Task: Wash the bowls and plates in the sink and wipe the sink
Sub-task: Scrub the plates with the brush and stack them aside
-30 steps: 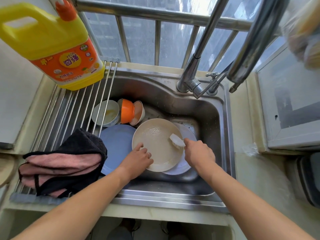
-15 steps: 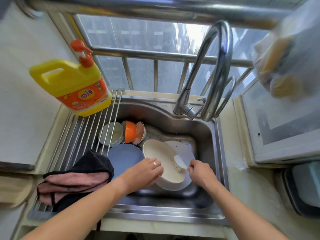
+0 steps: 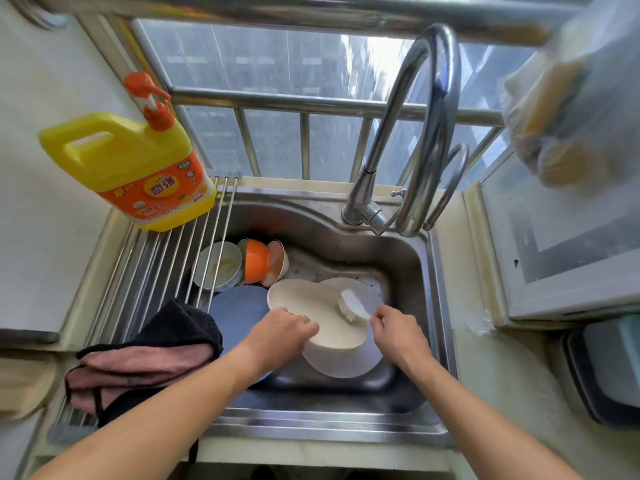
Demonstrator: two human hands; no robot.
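A steel sink (image 3: 408, 268) holds several dishes. My left hand (image 3: 282, 332) grips the near rim of a tilted beige plate (image 3: 311, 306). My right hand (image 3: 398, 329) holds a white dish brush (image 3: 353, 304), bristles against the plate's inner face. Under the beige plate lies a white plate (image 3: 346, 365). A blue plate (image 3: 235, 310) lies to the left. At the sink's back left sit a pale bowl (image 3: 218, 265), an orange bowl (image 3: 258, 261) on its side, and a white bowl (image 3: 278, 261) leaning against it.
A roll-up wire rack (image 3: 145, 271) spans the sink's left part, carrying a yellow detergent bottle (image 3: 138, 168) and a black and pink cloth (image 3: 149, 358). A curved faucet (image 3: 426, 133) rises at the back right. Window bars stand behind. A plastic bag (image 3: 571, 109) hangs at top right.
The view has tilted up and pulled back. The beige plate is tipped more steeply on its edge, and the brush has moved lower right across it.
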